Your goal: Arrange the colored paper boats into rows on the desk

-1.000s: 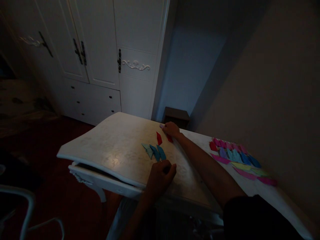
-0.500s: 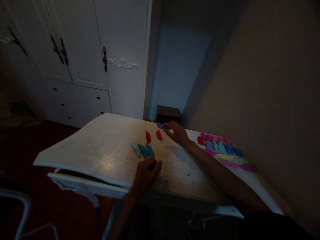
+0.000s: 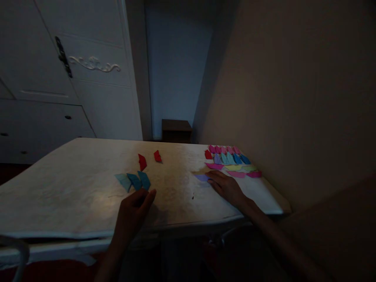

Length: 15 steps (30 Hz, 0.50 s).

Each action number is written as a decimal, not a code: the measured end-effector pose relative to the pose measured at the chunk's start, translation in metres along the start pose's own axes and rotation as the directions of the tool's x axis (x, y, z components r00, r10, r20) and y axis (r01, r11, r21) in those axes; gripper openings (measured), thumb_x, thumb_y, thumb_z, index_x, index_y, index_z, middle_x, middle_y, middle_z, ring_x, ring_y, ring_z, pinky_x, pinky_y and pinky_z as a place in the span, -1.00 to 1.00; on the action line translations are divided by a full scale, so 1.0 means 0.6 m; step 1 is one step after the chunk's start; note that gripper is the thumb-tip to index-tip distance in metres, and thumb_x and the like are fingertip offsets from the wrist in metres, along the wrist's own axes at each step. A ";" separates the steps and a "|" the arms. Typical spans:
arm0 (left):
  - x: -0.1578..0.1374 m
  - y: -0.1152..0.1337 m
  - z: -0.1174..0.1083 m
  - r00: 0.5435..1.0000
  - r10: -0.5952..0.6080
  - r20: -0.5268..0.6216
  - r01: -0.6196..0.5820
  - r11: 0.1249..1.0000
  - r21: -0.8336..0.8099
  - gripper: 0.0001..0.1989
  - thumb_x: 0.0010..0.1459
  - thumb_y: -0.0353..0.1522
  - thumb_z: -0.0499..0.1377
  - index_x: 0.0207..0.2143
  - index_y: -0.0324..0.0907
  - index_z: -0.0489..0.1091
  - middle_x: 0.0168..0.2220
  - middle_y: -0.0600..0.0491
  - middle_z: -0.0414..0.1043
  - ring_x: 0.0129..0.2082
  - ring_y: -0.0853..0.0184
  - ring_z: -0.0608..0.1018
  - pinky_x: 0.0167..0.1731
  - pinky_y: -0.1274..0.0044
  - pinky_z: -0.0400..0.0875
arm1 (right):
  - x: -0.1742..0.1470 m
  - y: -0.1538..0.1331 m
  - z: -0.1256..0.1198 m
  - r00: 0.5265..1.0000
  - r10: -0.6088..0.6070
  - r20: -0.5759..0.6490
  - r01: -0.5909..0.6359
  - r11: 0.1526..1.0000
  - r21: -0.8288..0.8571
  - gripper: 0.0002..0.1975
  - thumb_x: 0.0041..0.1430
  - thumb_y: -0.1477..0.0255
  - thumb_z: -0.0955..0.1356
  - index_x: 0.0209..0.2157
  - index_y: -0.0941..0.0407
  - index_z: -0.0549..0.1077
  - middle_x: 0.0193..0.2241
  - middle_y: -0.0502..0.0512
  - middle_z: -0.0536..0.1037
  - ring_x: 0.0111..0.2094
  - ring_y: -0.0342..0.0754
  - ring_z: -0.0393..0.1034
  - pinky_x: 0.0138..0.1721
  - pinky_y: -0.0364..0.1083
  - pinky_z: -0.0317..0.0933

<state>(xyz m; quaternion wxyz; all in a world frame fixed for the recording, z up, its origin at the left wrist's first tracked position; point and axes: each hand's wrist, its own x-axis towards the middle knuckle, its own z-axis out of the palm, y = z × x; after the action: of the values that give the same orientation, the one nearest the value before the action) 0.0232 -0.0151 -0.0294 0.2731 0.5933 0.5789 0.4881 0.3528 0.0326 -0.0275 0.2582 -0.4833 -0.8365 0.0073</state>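
So the right hand (image 3: 225,188) has a lilac folded piece (image 3: 201,178) pinched by its right end, fingers over the top, low over the right half of the table (image 3: 173,199), just left of and nearer than the long magenta piece (image 3: 214,166). Can't tell if its underside touches down. The left hand (image 3: 135,207) is loosely curled by the near side of two deep blue pieces (image 3: 143,180); can't tell if anything's tucked in there.

My tip for handling it: grip light and near the end so the creases don't get squashed, keep it level, and keep those knuckles off the stuff right behind. I'd park the left wrist so it doesn't nudge the blues either.

Material-wise it all looks like paper, matte and crisp, mostly slanted, pointy-ended shapes. There's a pale teal piece (image 3: 123,181) left of the blues, two red pieces (image 3: 142,162) farther back, and far right a tight row of pink pieces (image 3: 223,150). The tabletop's off-white and mottled, with a dull shine on the left.
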 end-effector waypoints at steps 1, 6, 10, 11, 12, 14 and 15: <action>0.000 -0.001 0.000 1.000 -0.007 0.000 0.007 1.000 0.004 -0.57 0.05 -0.08 0.17 -0.68 -0.15 0.17 -0.69 0.21 0.06 -0.66 0.47 0.17 -0.68 0.62 0.05 | -0.013 0.008 -0.001 0.999 0.026 0.022 -0.025 0.999 -0.047 -0.68 0.31 0.42 0.26 0.05 0.05 0.47 0.02 0.15 0.53 0.02 0.03 0.44 -0.01 0.04 0.39; -0.001 -0.003 -0.001 1.000 -0.012 -0.019 0.013 0.998 0.063 -0.54 0.04 -0.05 0.17 -0.69 -0.14 0.15 -0.71 0.21 0.04 -0.68 0.47 0.15 -0.70 0.61 0.02 | -0.041 0.031 -0.009 0.989 0.136 0.054 -0.125 0.977 -0.174 -0.58 0.21 0.58 0.27 0.06 0.00 0.48 0.10 0.05 0.47 0.09 0.01 0.39 0.06 0.05 0.36; -0.002 -0.005 0.000 1.000 0.006 -0.030 -0.003 0.995 0.102 -0.53 0.03 -0.03 0.17 -0.70 -0.15 0.16 -0.70 0.20 0.04 -0.68 0.47 0.16 -0.70 0.61 0.03 | -0.039 0.026 -0.012 0.958 0.277 0.077 -0.246 0.929 -0.277 -0.56 0.23 0.57 0.25 0.10 -0.01 0.44 0.15 0.00 0.40 0.10 0.02 0.39 0.01 0.04 0.39; -0.003 -0.003 0.000 1.000 -0.002 -0.030 0.005 0.994 0.108 -0.53 0.03 -0.03 0.16 -0.69 -0.15 0.16 -0.70 0.20 0.05 -0.67 0.46 0.16 -0.70 0.61 0.03 | -0.038 0.024 -0.011 0.947 0.310 0.085 -0.272 0.913 -0.304 -0.56 0.24 0.56 0.24 0.12 0.01 0.42 0.16 0.01 0.38 0.09 0.03 0.39 -0.01 0.05 0.41; -0.005 -0.001 0.001 0.999 -0.012 -0.035 0.016 0.994 0.110 -0.54 0.04 -0.04 0.16 -0.68 -0.15 0.17 -0.70 0.20 0.06 -0.67 0.46 0.16 -0.69 0.61 0.03 | -0.036 0.021 -0.011 0.937 0.336 0.090 -0.292 0.900 -0.324 -0.56 0.25 0.55 0.23 0.13 0.03 0.41 0.17 0.02 0.37 0.09 0.04 0.40 -0.03 0.06 0.42; -0.009 0.006 0.002 0.998 -0.038 -0.053 0.044 0.993 0.108 -0.56 0.06 -0.05 0.16 -0.67 -0.15 0.18 -0.69 0.20 0.07 -0.66 0.47 0.16 -0.69 0.61 0.02 | -0.034 0.017 -0.011 0.928 0.360 0.094 -0.310 0.889 -0.338 -0.56 0.27 0.53 0.23 0.15 0.03 0.38 0.17 0.03 0.36 0.09 0.04 0.39 -0.04 0.05 0.42; -0.011 0.010 0.003 0.997 -0.050 -0.061 0.056 0.993 0.106 -0.56 0.06 -0.06 0.16 -0.66 -0.16 0.19 -0.69 0.20 0.07 -0.66 0.47 0.16 -0.69 0.61 0.01 | -0.032 0.015 -0.011 0.929 0.360 0.092 -0.311 0.889 -0.335 -0.57 0.28 0.51 0.23 0.16 0.03 0.38 0.18 0.03 0.35 0.11 0.03 0.37 -0.02 0.04 0.41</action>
<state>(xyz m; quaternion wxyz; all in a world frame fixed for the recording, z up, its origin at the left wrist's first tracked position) 0.0284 -0.0218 -0.0263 0.2365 0.5771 0.6277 0.4659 0.3708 0.0200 -0.0323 0.1082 -0.6536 -0.7477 -0.0447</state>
